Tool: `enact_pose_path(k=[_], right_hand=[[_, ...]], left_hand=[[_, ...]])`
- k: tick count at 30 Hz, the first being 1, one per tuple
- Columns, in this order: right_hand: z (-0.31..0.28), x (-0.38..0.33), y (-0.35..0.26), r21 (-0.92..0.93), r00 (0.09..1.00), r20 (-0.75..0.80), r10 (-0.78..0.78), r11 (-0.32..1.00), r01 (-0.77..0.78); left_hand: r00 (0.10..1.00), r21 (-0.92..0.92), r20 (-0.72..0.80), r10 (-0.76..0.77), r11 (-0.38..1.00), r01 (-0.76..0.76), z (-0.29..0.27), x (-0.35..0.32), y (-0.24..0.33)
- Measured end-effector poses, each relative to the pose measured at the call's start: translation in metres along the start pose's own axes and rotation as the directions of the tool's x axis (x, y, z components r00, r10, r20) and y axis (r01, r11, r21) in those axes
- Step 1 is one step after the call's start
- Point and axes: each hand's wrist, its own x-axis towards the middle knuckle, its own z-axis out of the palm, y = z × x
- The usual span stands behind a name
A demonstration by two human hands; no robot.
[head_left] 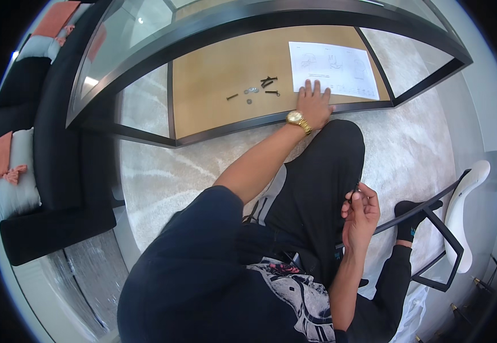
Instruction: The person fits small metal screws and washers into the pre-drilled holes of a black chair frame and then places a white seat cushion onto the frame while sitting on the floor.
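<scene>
While left hand [315,110] rests on near edge of paper sheet [363,77], fingers slightly spread, nothing visibly gripped, right hand [361,214], bodyward of sheet, pinches small dark piece [356,187]; best checked against drawings [335,64], bolts [267,84] left of sheet kept grouped.

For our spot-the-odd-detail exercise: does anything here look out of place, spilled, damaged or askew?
Nothing looks plainly damaged or spilled. The only untidy spot is on the wooden panel: dark bolts and washers lie loose and scattered left of the printed sheet, the bolts pointing different ways.
</scene>
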Motion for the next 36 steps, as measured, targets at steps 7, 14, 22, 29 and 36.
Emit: enact_pose_path(k=[7,14,22,29,36], right_hand=[[-0.004,-0.001,0.002,-0.030,0.999,-0.038,0.003,1.000,-0.004],[-0.013,-0.004,0.008,-0.024,0.998,-0.052,0.024,0.999,-0.025],[-0.009,-0.005,0.011,-0.011,0.998,-0.036,0.042,0.999,-0.043],[-0.009,-0.006,0.009,-0.032,0.999,-0.043,0.019,0.999,-0.020],[-0.014,-0.008,0.010,-0.026,0.998,-0.052,0.025,0.999,-0.027]], left_hand=[[0.997,-0.122,0.002,-0.080,0.989,0.080,-0.021,0.016,0.019],[0.937,-0.203,-0.268,-0.223,0.964,0.172,-0.058,-0.057,-0.044],[0.861,-0.109,-0.187,-0.472,0.881,0.460,-0.101,-0.104,-0.170],[0.874,-0.332,-0.093,-0.477,0.842,0.424,-0.090,-0.100,-0.200],[0.796,-0.607,0.051,-0.604,0.614,0.505,-0.076,-0.089,-0.220]])
